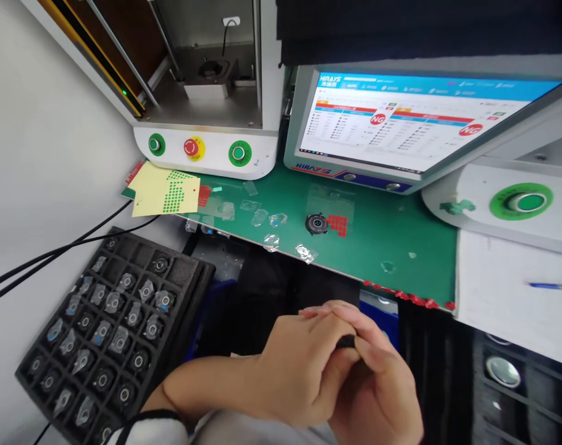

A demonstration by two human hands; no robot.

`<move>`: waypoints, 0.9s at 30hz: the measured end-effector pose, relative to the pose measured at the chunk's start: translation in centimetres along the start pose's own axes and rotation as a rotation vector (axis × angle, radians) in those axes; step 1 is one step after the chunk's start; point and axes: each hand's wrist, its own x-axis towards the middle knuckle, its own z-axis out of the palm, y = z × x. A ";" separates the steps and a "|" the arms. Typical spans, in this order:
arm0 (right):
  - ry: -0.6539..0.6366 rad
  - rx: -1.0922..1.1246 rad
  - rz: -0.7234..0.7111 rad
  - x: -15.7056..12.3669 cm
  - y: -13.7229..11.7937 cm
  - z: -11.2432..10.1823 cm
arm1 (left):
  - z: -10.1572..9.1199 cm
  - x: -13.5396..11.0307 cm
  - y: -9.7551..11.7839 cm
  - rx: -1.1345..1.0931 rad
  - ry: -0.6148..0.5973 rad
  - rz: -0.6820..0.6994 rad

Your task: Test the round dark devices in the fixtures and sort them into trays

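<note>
My left hand (299, 364) and my right hand (378, 389) are pressed together low in the view, below the table's front edge. Both have their fingers closed round a small dark part (346, 341), of which only a sliver shows between the fingertips. Another small round dark part (316, 224) lies alone on the green mat (392, 235), beside a patch of red stickers (337, 225). A black compartment tray (109, 334) with several similar round parts sits at my lower left.
A machine with two green buttons and a red stop button (194, 148) stands at the back left. A monitor (411, 123) shows red NG marks. A sticker sheet (167, 190) and clear film scraps (262, 216) lie on the mat. At right are a green button (522, 201) and a pen (552, 285).
</note>
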 end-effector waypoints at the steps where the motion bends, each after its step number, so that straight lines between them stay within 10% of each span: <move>1: -0.004 -0.011 -0.021 0.0 0.0 0.1 | 0.1 0.0 0.0 0.015 0.004 0.014; 22: 0.024 0.016 -0.118 -0.2 -0.1 -0.3 | 0.6 0.6 -0.9 0.057 -0.031 0.161; 27: -0.168 -0.062 -0.128 -0.8 -0.5 -2.0 | 0.9 0.6 -0.8 -0.509 -0.010 0.016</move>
